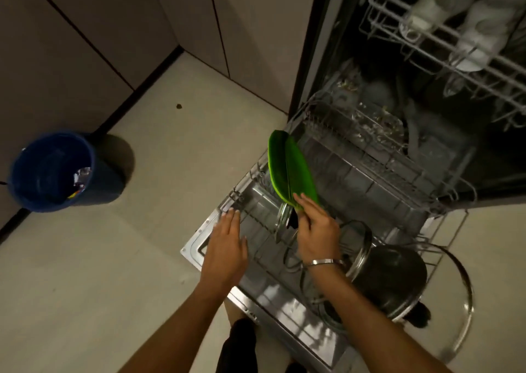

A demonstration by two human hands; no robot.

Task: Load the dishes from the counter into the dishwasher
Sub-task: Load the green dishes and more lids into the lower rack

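Loading is well under way, with green plates being set into the lower rack.

The plates are held on edge by the right hand, pinched at their lower rim, over the rack's left side at about 12 o'clock from that hand. The left hand is spread flat, fingers straight, resting at the rack's left edge and holding nothing. A dark pot and glass lids are already racked at 4 o'clock from the right hand, and pale items, possibly cups, are seen blurred in the upper rack. The counter is out of view, so what remains cannot be judged.
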